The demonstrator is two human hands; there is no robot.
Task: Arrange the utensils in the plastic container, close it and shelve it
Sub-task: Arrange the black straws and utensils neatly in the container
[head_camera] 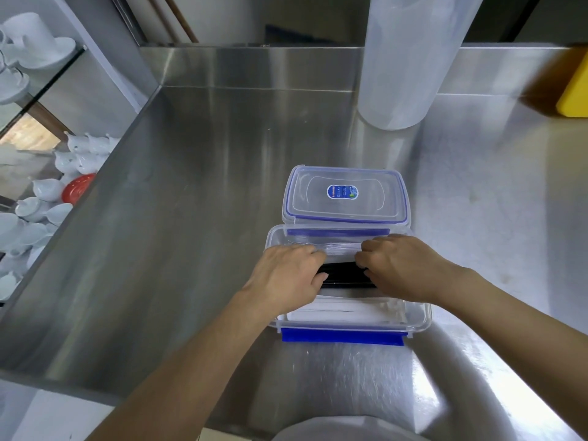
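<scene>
the open container (416, 319) lies on the steel counter (191, 218) under both hands, probably so the black utensils (345, 275) can be pushed into a neat row. the left hand (286, 275) and right hand (397, 265) curl onto the bundle's two ends. the lid (345, 195) waits just beyond the fingers; its blue sticker (342, 191) is too blurred to read.

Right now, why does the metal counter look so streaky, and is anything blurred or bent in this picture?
Head view: the steel counter mirrors overhead light as pale streaks, brightest near the bottom edge; the wide lens bows the counter's edges; the yellow object at right is smeared; both hands, left hand and right hand, and the lid stay fairly sharp.
</scene>
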